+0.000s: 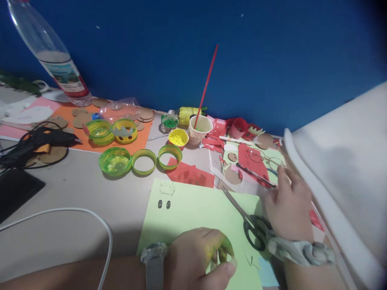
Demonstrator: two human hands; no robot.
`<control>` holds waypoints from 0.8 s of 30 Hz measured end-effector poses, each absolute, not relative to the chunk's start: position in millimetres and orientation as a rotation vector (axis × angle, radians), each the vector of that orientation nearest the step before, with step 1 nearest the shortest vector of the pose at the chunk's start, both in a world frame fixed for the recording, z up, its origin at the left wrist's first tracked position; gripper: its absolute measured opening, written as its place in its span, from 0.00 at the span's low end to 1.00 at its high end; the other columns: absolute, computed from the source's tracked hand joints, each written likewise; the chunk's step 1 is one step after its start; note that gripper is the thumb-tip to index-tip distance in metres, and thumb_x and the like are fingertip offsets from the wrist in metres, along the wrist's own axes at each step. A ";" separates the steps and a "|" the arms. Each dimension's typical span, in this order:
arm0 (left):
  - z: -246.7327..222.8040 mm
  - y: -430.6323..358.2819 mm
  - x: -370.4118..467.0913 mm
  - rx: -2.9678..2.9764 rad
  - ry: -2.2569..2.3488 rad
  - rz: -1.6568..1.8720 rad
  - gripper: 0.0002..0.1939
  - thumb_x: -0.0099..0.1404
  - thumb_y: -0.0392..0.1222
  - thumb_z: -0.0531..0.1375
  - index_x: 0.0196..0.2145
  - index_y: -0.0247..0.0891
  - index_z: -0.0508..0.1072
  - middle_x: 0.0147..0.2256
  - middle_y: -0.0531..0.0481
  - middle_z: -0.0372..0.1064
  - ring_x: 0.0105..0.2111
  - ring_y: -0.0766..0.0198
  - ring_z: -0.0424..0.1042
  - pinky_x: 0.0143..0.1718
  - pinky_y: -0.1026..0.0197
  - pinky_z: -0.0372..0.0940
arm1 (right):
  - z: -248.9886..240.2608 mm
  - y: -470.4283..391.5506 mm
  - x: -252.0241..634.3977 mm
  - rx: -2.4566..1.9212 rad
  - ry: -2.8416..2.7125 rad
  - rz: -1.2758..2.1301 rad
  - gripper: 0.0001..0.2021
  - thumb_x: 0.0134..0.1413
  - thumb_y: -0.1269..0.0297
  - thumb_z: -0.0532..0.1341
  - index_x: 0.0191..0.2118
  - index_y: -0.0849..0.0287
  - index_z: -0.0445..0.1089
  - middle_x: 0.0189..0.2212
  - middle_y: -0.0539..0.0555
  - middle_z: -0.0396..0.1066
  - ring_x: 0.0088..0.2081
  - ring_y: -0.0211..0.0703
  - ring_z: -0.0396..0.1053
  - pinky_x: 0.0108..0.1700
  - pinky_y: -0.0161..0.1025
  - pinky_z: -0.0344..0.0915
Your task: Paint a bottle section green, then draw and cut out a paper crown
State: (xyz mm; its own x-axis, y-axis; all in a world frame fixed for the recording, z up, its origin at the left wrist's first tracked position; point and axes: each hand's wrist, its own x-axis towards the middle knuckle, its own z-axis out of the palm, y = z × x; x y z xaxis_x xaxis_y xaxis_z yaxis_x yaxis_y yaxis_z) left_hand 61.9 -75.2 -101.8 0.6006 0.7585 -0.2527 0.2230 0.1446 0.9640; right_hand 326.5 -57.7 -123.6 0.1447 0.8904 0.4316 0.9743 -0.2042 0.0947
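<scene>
My left hand point(202, 257) rests on a light green paper sheet point(187, 213), fingers loosely curled and thumb apart, with nothing visible between them. Yellow-green paint marks its fingers. A small crown and two dark ovals are drawn on the sheet. My right hand point(290, 205) is at the sheet's right edge, with thumb and index finger around the near end of a dark pen point(255, 175); part of its grip is hidden. Wire-framed glasses point(276, 162) lie just beyond its fingertips. Black-handled scissors point(249, 219) lie on the sheet, between my hands.
Painted green-yellow rings point(144, 162) and bowls point(115, 162) stand at left centre. Behind them are a paint cup point(178, 138) and a paper cup point(199, 135) with a red stick. A bottle point(57, 60), glue gun point(51, 137) and white cable point(105, 229) occupy the left.
</scene>
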 end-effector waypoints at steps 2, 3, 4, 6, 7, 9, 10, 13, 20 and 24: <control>-99.0 -74.3 63.2 1.429 0.888 0.433 0.01 0.57 0.36 0.61 0.29 0.38 0.70 0.24 0.56 0.61 0.26 0.68 0.59 0.35 0.66 0.57 | -122.4 -57.3 325.4 -2.157 -1.833 -0.585 0.28 0.56 0.73 0.50 0.64 0.67 0.53 0.57 0.74 0.58 0.59 0.71 0.56 0.55 0.67 0.56; -97.5 -72.2 63.1 1.445 0.853 0.396 0.02 0.59 0.38 0.60 0.30 0.38 0.71 0.26 0.55 0.63 0.28 0.66 0.60 0.36 0.66 0.58 | -122.3 -57.2 324.9 -2.140 -1.832 -0.566 0.27 0.56 0.73 0.50 0.63 0.65 0.55 0.57 0.73 0.58 0.59 0.71 0.56 0.55 0.67 0.56; -95.8 -69.3 62.5 1.462 0.813 0.359 0.04 0.60 0.40 0.59 0.33 0.38 0.71 0.27 0.53 0.64 0.31 0.64 0.61 0.37 0.65 0.59 | -122.2 -57.2 324.2 -2.131 -1.828 -0.542 0.26 0.57 0.72 0.50 0.62 0.64 0.56 0.56 0.72 0.59 0.58 0.70 0.56 0.55 0.68 0.56; -92.0 -62.1 60.5 1.482 0.744 0.307 0.08 0.62 0.43 0.57 0.36 0.38 0.72 0.29 0.51 0.66 0.34 0.61 0.63 0.39 0.64 0.60 | -121.8 -57.4 322.4 -2.121 -1.806 -0.497 0.23 0.58 0.70 0.50 0.59 0.63 0.60 0.56 0.71 0.59 0.58 0.69 0.56 0.56 0.67 0.56; -90.2 -58.9 59.6 1.487 0.729 0.304 0.09 0.62 0.44 0.57 0.36 0.38 0.72 0.29 0.51 0.66 0.35 0.61 0.63 0.39 0.64 0.60 | -121.4 -57.6 321.2 -2.113 -1.794 -0.481 0.21 0.59 0.70 0.50 0.58 0.63 0.61 0.56 0.70 0.60 0.58 0.68 0.57 0.56 0.65 0.56; -87.8 -55.4 58.6 1.490 0.723 0.314 0.09 0.62 0.45 0.56 0.37 0.38 0.72 0.29 0.51 0.66 0.36 0.60 0.64 0.39 0.64 0.60 | -120.0 -58.2 318.6 -2.104 -1.768 -0.464 0.20 0.60 0.68 0.50 0.56 0.63 0.62 0.54 0.69 0.61 0.58 0.65 0.57 0.58 0.63 0.55; -87.5 -55.6 58.7 1.490 0.724 0.321 0.09 0.62 0.45 0.56 0.37 0.38 0.72 0.29 0.51 0.66 0.36 0.60 0.64 0.39 0.64 0.60 | -119.2 -58.5 317.4 -2.108 -1.757 -0.456 0.19 0.60 0.67 0.50 0.56 0.62 0.63 0.54 0.68 0.61 0.58 0.64 0.57 0.58 0.62 0.55; -91.0 -63.1 60.6 1.484 0.749 0.326 0.08 0.62 0.44 0.56 0.36 0.38 0.71 0.29 0.51 0.66 0.35 0.60 0.64 0.39 0.63 0.60 | -116.8 -59.1 314.8 -2.134 -1.738 -0.406 0.18 0.60 0.64 0.51 0.55 0.59 0.63 0.53 0.65 0.62 0.58 0.63 0.58 0.59 0.60 0.55; -104.2 -82.9 66.8 1.426 0.933 0.539 0.01 0.57 0.36 0.59 0.27 0.38 0.70 0.25 0.55 0.63 0.26 0.67 0.60 0.33 0.65 0.57 | -107.0 -61.2 324.5 -2.246 -1.629 -0.341 0.15 0.59 0.65 0.50 0.48 0.60 0.66 0.43 0.67 0.67 0.51 0.66 0.63 0.52 0.58 0.61; -102.4 -73.4 61.3 1.504 0.888 0.494 0.02 0.59 0.37 0.58 0.31 0.38 0.70 0.28 0.54 0.67 0.28 0.66 0.63 0.32 0.66 0.58 | -92.3 -73.7 334.6 -2.387 -1.520 -0.056 0.12 0.61 0.59 0.48 0.43 0.56 0.65 0.41 0.64 0.70 0.45 0.63 0.69 0.45 0.56 0.65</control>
